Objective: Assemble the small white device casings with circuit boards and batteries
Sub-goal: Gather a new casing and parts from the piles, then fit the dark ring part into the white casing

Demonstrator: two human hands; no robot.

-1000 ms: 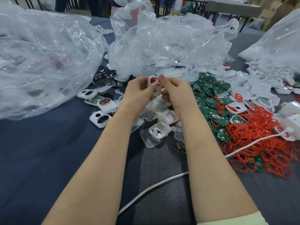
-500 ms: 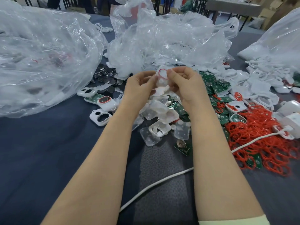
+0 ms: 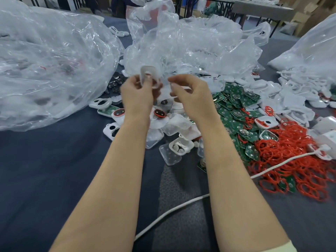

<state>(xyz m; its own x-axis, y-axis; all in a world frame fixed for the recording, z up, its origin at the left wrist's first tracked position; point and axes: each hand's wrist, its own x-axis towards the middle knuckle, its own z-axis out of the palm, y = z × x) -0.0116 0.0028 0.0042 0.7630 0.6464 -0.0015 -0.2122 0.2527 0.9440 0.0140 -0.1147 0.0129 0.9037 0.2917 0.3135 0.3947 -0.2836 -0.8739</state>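
A big clear plastic bag (image 3: 51, 70) lies on the dark surface (image 3: 45, 170) at left; the left hand (image 3: 137, 95) grips a small white casing (image 3: 148, 74), a blurred rounded rectangle held upright above the heap of parts; just beside it the right hand (image 3: 190, 99) has its fingers (image 3: 174, 80) curled, around something or nothing I cannot tell; green circuit boards (image 3: 236, 110) and red rings (image 3: 294, 160) spread rightward.

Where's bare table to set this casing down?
Bare cloth lies left of the left forearm, nearer than the plastic bag, and between the forearms by the white cable. Crowded around the held casing and rightward: green boards, red rings.
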